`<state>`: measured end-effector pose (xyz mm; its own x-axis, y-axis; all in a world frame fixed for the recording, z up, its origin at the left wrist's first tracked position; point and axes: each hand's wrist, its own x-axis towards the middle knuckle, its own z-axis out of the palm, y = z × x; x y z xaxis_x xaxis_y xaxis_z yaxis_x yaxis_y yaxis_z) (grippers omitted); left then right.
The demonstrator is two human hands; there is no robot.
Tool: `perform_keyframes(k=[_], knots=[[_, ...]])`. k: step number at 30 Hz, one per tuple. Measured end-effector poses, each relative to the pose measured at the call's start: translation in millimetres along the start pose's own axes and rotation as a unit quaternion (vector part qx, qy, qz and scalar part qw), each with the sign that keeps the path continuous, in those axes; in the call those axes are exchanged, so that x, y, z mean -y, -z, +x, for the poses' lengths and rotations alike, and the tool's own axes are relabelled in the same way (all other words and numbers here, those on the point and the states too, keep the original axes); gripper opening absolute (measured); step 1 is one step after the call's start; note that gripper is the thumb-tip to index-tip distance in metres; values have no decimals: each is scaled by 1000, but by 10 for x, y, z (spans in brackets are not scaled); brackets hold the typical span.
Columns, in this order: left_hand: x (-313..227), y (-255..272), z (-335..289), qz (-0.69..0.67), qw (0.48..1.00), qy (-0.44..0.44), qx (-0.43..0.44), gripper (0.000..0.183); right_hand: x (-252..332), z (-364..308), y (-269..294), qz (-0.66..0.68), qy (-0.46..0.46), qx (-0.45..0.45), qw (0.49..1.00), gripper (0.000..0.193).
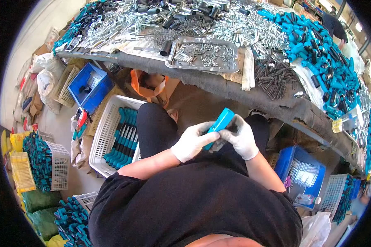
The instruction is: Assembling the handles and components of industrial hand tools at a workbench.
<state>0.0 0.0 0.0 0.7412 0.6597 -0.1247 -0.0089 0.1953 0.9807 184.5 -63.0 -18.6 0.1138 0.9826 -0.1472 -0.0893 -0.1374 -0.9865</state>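
A teal tube is being grasped in both gloved hands: its left side is being wrapped by the thumb and fingers of the left hand, and its right side is being pinched by the fingertips of the right hand. It is being held at a tilt over the lap, the raised end being pointed away from the body. Its lower end is being hidden by the fingers, so its contents cannot be told. A slip is being judged possible, since a smooth-looking wall is being gripped through glove fabric; a drop beneath the grip, between the knees, could be caused by either side being loosened. Beyond and right of the grip, dark springs are being heaped at the edge of the bench; spillage or tangling could be caused by a careless reach. Left of the grip, handles are being stored in a white crate; their rows could be disturbed by the left elbow being swung outward.
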Motion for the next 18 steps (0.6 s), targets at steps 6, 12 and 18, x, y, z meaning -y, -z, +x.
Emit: perform_keyframes(k=[6, 12, 18], knots=[[-166, 12, 108, -218, 975, 30, 24, 39, -300, 144, 78, 56, 45, 234, 970, 38], [-304, 65, 319, -147, 984, -46, -94, 36, -215, 126, -326, 110, -99, 236, 960, 37], [-125, 355, 520, -158, 973, -62, -158, 33, -248, 377, -329, -137, -27, 76, 987, 33]])
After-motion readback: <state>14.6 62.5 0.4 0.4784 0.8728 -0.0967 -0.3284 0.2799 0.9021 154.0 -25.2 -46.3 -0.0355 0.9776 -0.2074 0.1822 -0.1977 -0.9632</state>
